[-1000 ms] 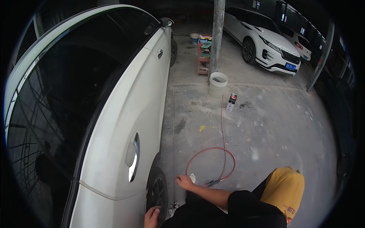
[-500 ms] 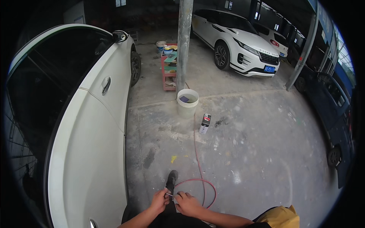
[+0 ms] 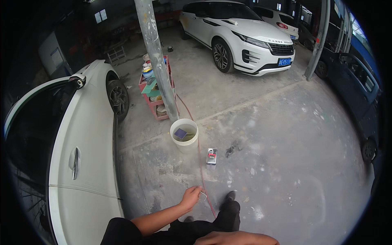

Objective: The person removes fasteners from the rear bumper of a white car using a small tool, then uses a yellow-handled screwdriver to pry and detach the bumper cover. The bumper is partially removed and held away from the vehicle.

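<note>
My left hand (image 3: pixel 191 198) is out ahead of my legs, its fingers closed on a thin, bent, silvery metal piece (image 3: pixel 203 195) shaped like a small hook. My right hand (image 3: pixel 216 238) lies low in front of my body, at the bottom edge of the view; its fingers are cut off there. Ahead on the floor stands a rectangular metal can (image 3: pixel 211 157) with a red and white top. Behind it and to the left is a white bucket (image 3: pixel 184 148) with water and a dark blue square pad inside.
A white car (image 3: pixel 92 139) stands close along my left. A grey post (image 3: pixel 156 57) rises beside a red cart (image 3: pixel 157 109) loaded with supplies. A red hose (image 3: pixel 207 192) crosses the concrete floor. Another white car (image 3: pixel 245 36) is parked ahead, and a dark blue car (image 3: pixel 351 85) stands far right.
My hands, together at the metal piece before, are now apart. The left has kept it and reached forward; the right has dropped toward my body. The view has shifted, with bucket and can nearer.
</note>
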{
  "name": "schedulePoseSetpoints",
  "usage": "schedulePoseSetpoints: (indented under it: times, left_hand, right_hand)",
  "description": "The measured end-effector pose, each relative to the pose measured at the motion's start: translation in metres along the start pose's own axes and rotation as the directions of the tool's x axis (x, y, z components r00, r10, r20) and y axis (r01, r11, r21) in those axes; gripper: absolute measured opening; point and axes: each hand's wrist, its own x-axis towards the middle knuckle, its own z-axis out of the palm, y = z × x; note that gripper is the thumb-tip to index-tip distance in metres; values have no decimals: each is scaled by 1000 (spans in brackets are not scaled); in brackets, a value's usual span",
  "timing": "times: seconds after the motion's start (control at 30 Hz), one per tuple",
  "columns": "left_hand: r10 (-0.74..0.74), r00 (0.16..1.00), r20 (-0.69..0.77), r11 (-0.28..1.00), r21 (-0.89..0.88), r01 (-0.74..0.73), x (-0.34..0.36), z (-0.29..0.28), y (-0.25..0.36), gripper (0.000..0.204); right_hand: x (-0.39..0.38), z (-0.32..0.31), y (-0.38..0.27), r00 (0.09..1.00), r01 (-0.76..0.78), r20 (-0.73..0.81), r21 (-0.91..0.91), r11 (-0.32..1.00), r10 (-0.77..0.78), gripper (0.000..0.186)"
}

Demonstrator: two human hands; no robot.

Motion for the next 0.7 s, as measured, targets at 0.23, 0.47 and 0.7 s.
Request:
schedulePoseSetpoints:
  times: [0.23,0.47,0.7]
  left_hand:
    - [5,988,-157,1000,23,-2,195,93,62,28]
    - [151,879,-453,929,369,31,215,143,168,31]
    - [260,409,-875,935,334,121,303,87,139,42]
  right_hand:
    - [-63,-257,68,963,205,-193,62,977,-190,49]
    - [-5,-440,118,963,199,111,322,926,-245,9]
    - [12,-581,174,964,-127,264,491,862,-8,18]
